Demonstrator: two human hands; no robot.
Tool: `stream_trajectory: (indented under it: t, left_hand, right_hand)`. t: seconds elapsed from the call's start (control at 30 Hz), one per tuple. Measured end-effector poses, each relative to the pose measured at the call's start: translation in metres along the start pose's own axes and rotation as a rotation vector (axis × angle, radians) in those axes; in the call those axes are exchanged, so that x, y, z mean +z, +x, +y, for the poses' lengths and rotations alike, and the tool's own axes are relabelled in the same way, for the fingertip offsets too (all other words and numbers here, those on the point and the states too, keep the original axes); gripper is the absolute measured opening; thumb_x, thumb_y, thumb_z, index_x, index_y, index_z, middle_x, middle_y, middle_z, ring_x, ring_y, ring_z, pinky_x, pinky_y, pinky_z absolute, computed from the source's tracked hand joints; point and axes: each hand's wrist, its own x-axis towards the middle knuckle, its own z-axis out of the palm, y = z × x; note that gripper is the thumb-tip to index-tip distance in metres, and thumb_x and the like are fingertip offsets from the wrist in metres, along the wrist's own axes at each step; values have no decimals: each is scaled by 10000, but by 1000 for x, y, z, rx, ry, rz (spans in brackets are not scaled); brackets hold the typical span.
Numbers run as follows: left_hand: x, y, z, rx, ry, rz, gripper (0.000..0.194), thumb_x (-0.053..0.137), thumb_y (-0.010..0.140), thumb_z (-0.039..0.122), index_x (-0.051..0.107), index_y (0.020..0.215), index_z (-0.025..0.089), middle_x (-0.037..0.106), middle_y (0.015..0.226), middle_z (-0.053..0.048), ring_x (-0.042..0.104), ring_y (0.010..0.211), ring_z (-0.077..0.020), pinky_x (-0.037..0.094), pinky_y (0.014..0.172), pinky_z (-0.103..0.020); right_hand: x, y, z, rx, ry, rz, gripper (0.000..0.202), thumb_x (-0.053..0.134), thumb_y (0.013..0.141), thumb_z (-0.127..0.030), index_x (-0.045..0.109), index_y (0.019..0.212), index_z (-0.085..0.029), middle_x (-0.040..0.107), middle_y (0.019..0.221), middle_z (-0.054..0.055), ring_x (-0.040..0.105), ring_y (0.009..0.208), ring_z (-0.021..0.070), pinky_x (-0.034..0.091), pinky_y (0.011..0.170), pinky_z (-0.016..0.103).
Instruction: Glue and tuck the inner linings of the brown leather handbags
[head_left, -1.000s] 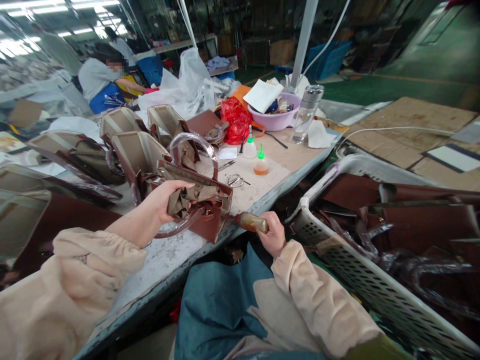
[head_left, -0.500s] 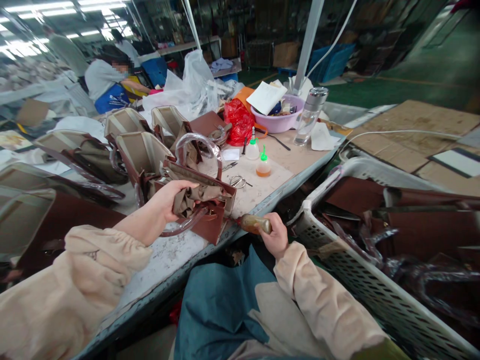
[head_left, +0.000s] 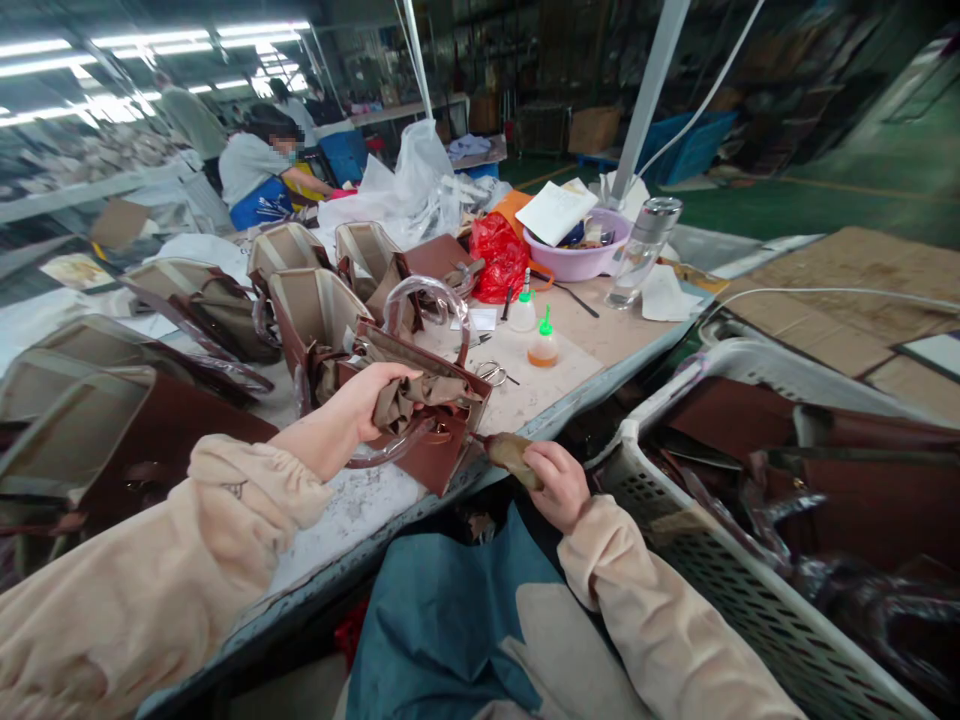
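My left hand (head_left: 375, 400) is closed on the crumpled taupe lining (head_left: 420, 396) of a brown handbag (head_left: 439, 450), which leans on the table's front edge. A clear-wrapped handle arches up behind the lining, and another hangs in front. My right hand (head_left: 559, 485) grips a small amber squeeze bottle (head_left: 510, 455), its dark tip pointing left at the bag's right side edge. Whether the tip touches the bag I cannot tell. Behind, small scissors (head_left: 491, 373) and a green-capped bottle of orange liquid (head_left: 543, 346) rest on the table (head_left: 577, 345).
Several brown bags (head_left: 311, 310) stand open at the left. A white crate (head_left: 705, 540) of bags is at my right. Farther back are a red plastic bag (head_left: 499, 258), a purple basin (head_left: 581, 260) and a glass bottle (head_left: 643, 250). A person (head_left: 255, 170) works at the back left.
The view has shifted, so the scene sits farther right and slightly lower. The amber bottle now tilts more steeply, its tip still by the bag. Both hands keep their hold.
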Motion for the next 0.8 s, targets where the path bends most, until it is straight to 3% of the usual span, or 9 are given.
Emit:
stream_trajectory:
  t: [0.57,0.8]
  left_hand:
    - [-2,8,-1,48,70,-24,97,550,691,131,608,761,98,601,451,-63,528,337,-158,453,323,-229]
    - [4,1,0,50,79,-3,134,519,725,149,616,796,90,591,438,-56,520,352,-155,456,362,-246]
  right_hand:
    - [0,8,5,-9,-9,-3,274,513,765,-79,544,991,-231,581,926,67,568,856,191,502,712,320]
    - [9,-3,0,244,117,73,171,567,776,-155,534,929,-224,539,887,48,558,798,176,496,680,298]
